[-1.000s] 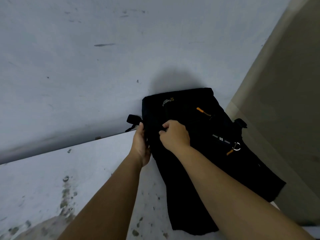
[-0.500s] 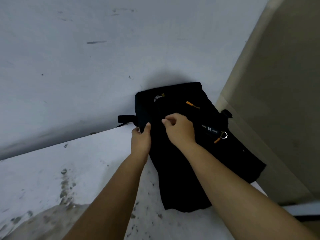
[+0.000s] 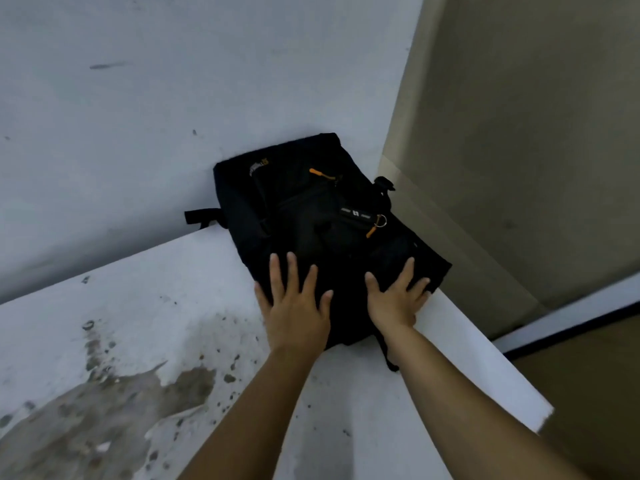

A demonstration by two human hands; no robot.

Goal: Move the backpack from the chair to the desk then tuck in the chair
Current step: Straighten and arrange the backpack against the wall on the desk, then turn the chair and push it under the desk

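Two bare forearms reach forward over a white bench (image 3: 346,410), its near-left surface worn and stained grey-brown. The left hand (image 3: 298,306) lies flat with fingers spread on the near edge of a black backpack (image 3: 311,216); the right hand (image 3: 394,299) presses open-palmed on the pack's near right corner, just beside the bench's right edge. Neither hand grips anything. The backpack lies on the bench in the far right corner, its far end touching the pale wall (image 3: 173,116) and its right side against a beige panel (image 3: 519,150). An orange zip pull (image 3: 320,173) shows near the top of the pack, a metal ring (image 3: 381,220) and a second orange pull sit toward its right side, and a black strap (image 3: 201,216) sticks out to the left along the wall. A thin strap trails off the near end beneath the right wrist.
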